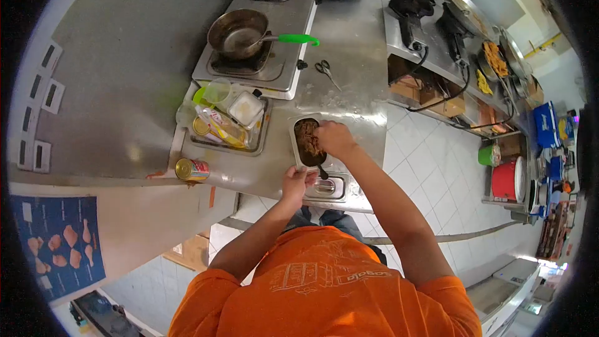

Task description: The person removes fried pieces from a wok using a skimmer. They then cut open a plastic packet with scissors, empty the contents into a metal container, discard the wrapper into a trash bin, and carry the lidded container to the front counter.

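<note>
A rectangular metal food container [292, 143] stands on the steel counter before me, with brown shredded meat [306, 134] and dark liquid in it. My right hand [337, 140] reaches over its right rim, fingers bunched in the meat and partly hidden. At the near end, my left hand [297, 183] has its thumb and fingers against the container's rim. The dark handle of a utensil [323, 173] sticks out over that end, close to my left fingertips. Just below lies a metal lid [325, 187] with a small handle, on or in another container.
Left of the container is a tray [259, 144] with plastic tubs and packets. A tin can [191, 170] lies beyond it. Scissors [327, 74] lie farther up the counter [355, 97]. A pan [238, 33] with a green handle sits on the gas stove [284, 78].
</note>
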`<state>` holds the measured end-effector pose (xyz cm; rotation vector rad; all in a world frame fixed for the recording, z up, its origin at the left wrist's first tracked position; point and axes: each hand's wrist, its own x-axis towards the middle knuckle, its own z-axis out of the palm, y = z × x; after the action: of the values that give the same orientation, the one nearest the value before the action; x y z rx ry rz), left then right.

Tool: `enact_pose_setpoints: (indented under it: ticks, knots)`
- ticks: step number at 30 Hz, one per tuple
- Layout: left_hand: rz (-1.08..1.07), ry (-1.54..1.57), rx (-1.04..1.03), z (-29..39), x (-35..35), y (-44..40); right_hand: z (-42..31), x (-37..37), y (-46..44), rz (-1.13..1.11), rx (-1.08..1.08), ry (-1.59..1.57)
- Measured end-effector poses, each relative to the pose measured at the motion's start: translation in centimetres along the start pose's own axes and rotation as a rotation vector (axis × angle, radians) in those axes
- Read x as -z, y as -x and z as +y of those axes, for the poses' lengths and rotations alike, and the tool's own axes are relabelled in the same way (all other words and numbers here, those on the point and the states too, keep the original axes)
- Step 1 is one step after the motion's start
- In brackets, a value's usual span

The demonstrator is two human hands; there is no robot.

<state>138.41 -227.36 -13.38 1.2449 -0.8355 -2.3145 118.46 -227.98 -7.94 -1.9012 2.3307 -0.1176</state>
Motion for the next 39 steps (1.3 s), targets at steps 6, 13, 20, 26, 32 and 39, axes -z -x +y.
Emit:
enact_pose_setpoints:
  ticks: [6,13,20,26,32,39]
  knots:
    - [-0.115,-0.032,-0.029,1.0,1.8,0.1,0.6,0.2,-0.6,0.002,0.032,-0.099]
    - [-0.152,-0.119,-0.023,1.4,2.9,-0.6,1.3,6.6,2.3,0.072,-0.033,-0.842]
    - [-0.122,-0.109,-0.041,2.5,2.2,-0.3,-5.0,24.8,9.6,0.074,0.091,-1.262]
    - [-0.154,-0.188,-0.003,3.8,1.7,-0.1,-7.8,34.1,14.5,0.259,0.545,-1.352]
    - [-0.225,-0.234,0.026,3.4,2.6,-1.2,-9.3,31.9,16.3,0.505,0.718,-1.465]
    - [-0.233,-0.214,0.049,3.5,1.8,-0.7,-8.3,31.2,16.8,0.355,0.822,-1.674]
